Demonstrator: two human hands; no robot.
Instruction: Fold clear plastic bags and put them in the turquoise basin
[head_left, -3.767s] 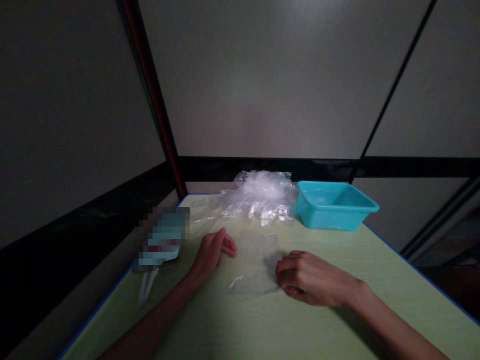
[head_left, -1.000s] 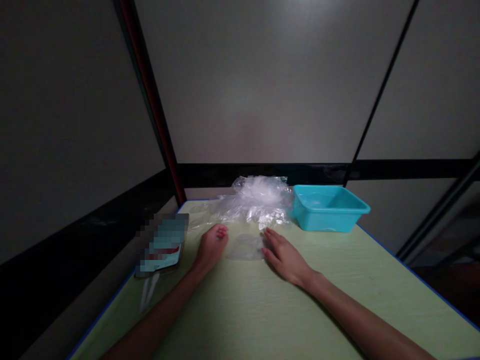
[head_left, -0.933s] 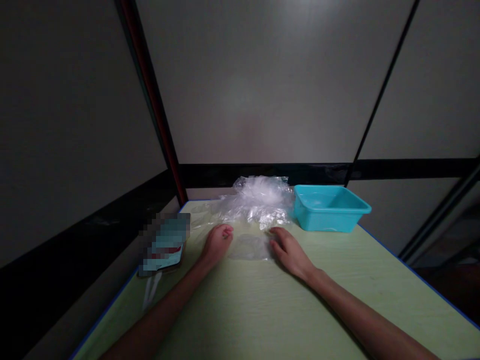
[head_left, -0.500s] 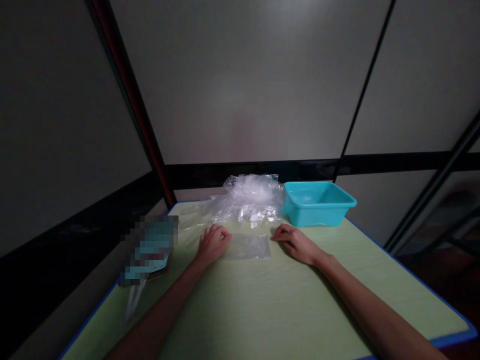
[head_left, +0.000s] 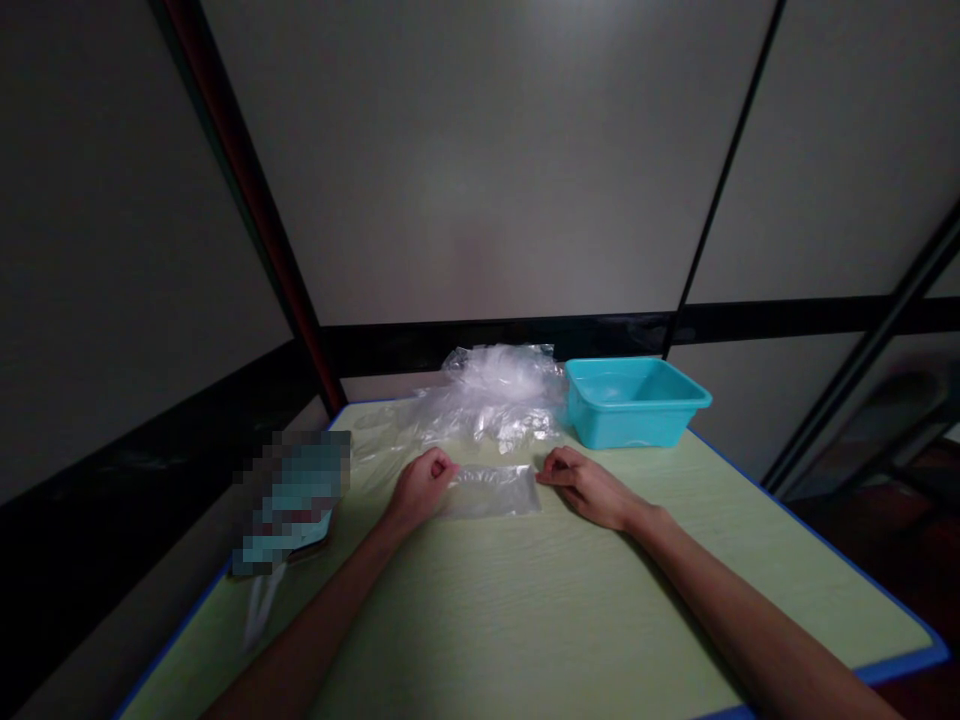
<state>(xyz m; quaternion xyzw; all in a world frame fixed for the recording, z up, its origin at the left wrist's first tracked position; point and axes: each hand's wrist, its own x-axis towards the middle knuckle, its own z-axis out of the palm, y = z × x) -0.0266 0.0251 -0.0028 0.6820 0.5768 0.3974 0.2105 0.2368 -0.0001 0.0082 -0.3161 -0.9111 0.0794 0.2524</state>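
Note:
A small clear plastic bag (head_left: 491,495) lies across the pale green table between my hands. Its far edge is slightly raised and catches the light. My left hand (head_left: 420,490) pinches the far left corner between thumb and bent fingers. At the opposite end, the closed fingertips of my right hand (head_left: 592,488) hold the upper right edge. Just beyond the bag is a crumpled heap of clear plastic bags (head_left: 499,395), not touched by either hand.
A turquoise plastic basin (head_left: 634,425) stands at the back right of the table (head_left: 510,620). On the left lies a pixelated, flat, teal object (head_left: 296,500) with a whitish strap (head_left: 262,605). Grey panels (head_left: 480,180) rise behind the table's far edge.
The fingers of my left hand have drawn into a tighter pinch at the bag's corner. My right fingertips now meet its right edge, and the far edge has lifted a little.

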